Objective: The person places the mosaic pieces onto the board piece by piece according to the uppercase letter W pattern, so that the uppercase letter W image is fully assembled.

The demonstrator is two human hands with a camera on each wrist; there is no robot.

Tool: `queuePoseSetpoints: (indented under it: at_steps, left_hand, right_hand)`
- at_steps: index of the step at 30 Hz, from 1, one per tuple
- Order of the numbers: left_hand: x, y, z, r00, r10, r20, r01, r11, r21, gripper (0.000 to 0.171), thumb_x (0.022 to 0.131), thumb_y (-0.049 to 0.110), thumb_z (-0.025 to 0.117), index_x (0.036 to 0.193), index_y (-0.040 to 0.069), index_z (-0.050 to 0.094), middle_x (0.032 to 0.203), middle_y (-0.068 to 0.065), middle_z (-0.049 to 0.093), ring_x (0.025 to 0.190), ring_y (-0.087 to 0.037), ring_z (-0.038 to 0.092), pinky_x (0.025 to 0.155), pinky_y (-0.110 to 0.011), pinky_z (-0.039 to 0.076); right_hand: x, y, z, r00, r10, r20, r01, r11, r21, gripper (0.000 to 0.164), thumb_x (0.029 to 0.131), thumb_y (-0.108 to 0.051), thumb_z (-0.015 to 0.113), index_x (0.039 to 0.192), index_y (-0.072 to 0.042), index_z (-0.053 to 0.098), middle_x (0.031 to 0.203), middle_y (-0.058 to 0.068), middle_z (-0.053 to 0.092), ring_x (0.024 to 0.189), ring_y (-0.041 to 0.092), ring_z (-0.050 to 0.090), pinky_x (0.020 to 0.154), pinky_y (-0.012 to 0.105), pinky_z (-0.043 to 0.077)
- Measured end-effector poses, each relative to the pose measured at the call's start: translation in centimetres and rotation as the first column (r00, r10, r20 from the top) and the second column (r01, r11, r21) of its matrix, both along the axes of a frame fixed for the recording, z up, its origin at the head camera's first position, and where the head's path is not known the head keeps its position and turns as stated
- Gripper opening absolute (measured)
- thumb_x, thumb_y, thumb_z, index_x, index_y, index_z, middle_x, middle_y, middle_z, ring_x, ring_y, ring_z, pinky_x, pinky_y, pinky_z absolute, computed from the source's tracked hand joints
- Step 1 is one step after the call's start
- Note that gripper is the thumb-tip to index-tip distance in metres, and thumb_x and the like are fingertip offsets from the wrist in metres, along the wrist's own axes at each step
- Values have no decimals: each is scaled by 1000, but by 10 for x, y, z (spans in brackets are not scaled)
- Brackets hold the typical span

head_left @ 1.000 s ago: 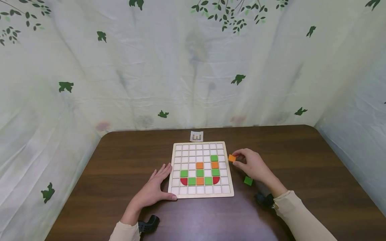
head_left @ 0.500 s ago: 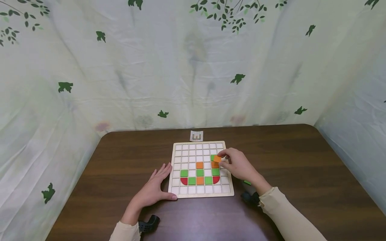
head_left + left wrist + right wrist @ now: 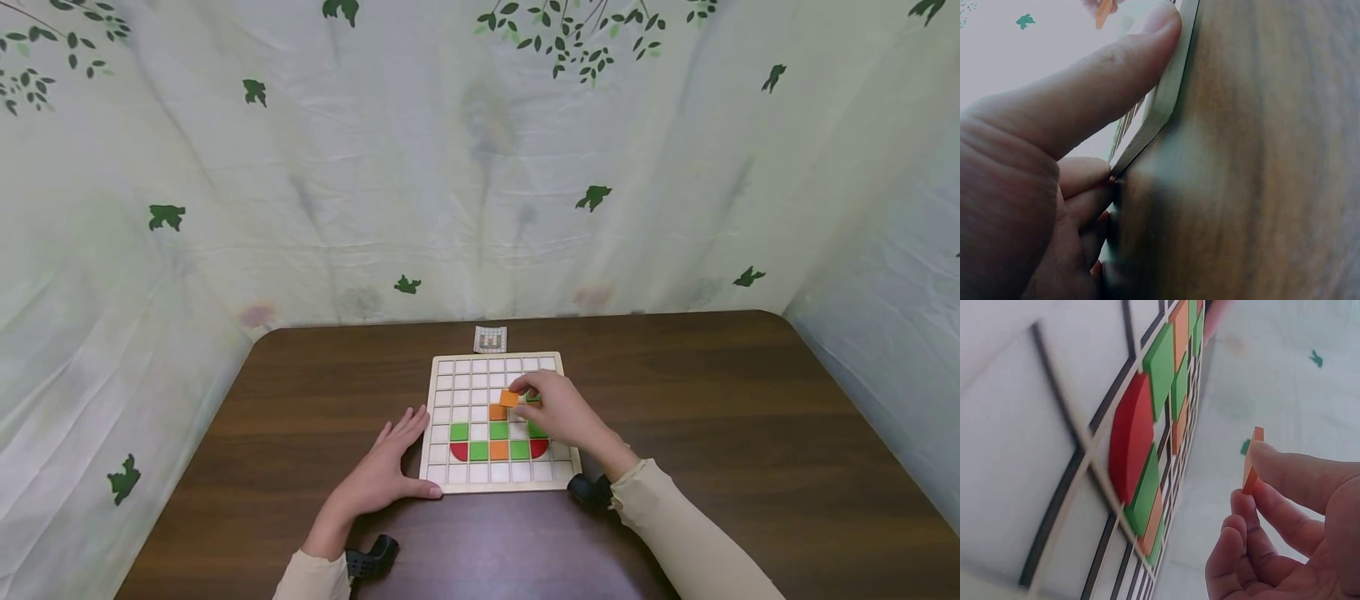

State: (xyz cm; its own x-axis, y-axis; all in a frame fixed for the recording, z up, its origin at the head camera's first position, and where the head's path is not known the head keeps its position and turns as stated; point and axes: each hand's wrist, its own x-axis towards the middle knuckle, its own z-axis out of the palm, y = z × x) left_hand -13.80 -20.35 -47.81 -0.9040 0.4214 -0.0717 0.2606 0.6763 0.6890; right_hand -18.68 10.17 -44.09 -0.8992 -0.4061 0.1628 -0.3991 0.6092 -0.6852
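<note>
A white gridded wooden board [image 3: 477, 473] lies on the table, with green, orange and red tiles set in some cells. My left hand [image 3: 384, 471] rests along its left edge, fingers fairly straight, thumb on the front left corner. Between thumb and fingers, my right hand [image 3: 561, 412] pinches an orange square tile [image 3: 509, 398] over the board, just above a seated orange tile [image 3: 497, 412]. In the right wrist view, the pinched orange tile [image 3: 1252, 462] is held apart from the board's surface. The right hand partly covers the right column of tiles.
A small printed card [image 3: 491, 339] with a grid pattern lies behind the board. The dark wooden table [image 3: 337, 383] meets a pale curtain [image 3: 450, 167] with leaf prints at its back edge. Dark straps sit at both wrists.
My right hand has carried the orange tile leftward from beside the board to over its middle. A loose green tile on the right is now hidden behind the forearm. The left hand stays put.
</note>
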Motion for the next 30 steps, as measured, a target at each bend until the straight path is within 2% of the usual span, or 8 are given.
queuePoseSetpoints:
  at_steps: [14, 20, 30]
  left_hand:
    - [-1, 0, -1, 1000, 0, 9, 0, 1000, -2, 117, 71, 49, 89, 159, 4, 26, 165, -12, 21, 154, -32, 9, 121, -58, 3]
    - [-2, 0, -1, 1000, 0, 6, 0, 1000, 1, 117, 71, 49, 89, 159, 4, 26, 166, -12, 21, 154, -33, 9, 121, -58, 3]
    - [-1, 0, -1, 1000, -2, -2, 2, 1000, 4, 116, 71, 48, 89, 159, 3, 27, 165, -13, 21, 154, -34, 9, 121, -59, 2]
  right_hand:
    - [-12, -29, -4, 998, 41, 44, -42, 999, 24, 19, 92, -9, 70, 110, -7, 74, 106, 2, 70, 91, 18, 60, 83, 35, 52]
    - [-16, -39, -6, 996, 59, 74, -61, 998, 18, 20, 92, -9, 72, 111, -6, 73, 106, 3, 70, 92, 19, 60, 84, 35, 52]
    - [-19, -53, -10, 992, 95, 86, -102, 992, 75, 23, 90, -14, 77, 111, -6, 74, 102, 2, 71, 88, 16, 60, 82, 32, 51]
